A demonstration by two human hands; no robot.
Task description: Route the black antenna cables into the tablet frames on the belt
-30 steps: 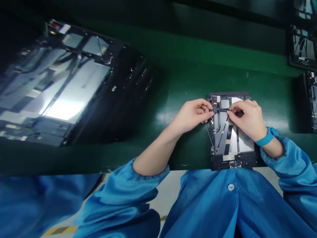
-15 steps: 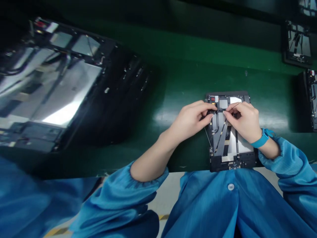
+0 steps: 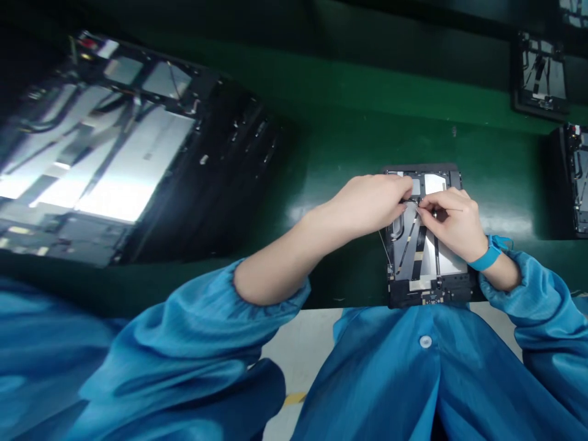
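Both hands work over the tablet frame (image 3: 427, 269), which lies on the green bench (image 3: 496, 153): the left hand (image 3: 367, 202) and right hand (image 3: 452, 223) (the one wearing a blue wristband (image 3: 489, 258)) pinch a thin black wire (image 3: 418, 201) near the frame's top edge.

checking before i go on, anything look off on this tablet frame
A thin wire bows out past the left edge of the black tablet frame over the green bench mat, loose, while the other cables lie flat inside. A second wire end pokes out beside the right hand.
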